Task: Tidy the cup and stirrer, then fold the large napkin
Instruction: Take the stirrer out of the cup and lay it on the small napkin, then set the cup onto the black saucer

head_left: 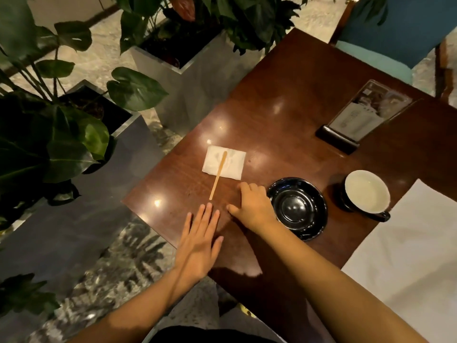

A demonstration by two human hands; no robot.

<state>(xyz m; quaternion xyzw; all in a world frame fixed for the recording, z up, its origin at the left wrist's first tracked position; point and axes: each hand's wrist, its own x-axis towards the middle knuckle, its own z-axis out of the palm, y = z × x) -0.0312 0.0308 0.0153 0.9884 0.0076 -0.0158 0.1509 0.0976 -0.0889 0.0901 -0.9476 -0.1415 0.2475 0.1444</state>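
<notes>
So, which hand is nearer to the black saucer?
The right hand. It rests on the table directly beside the black saucer, at its left rim. The left hand lies flat further left, near the table edge, below the stirrer.

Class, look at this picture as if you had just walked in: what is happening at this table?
A person leans over a dark wooden table with both hands empty. The left hand lies flat near the table edge, and the right hand rests curled beside a black saucer. A wooden stirrer lies partly on a small white napkin. The cup stands off its saucer, and a large white napkin lies unfolded at the right. Tidying has not visibly begun.
</notes>
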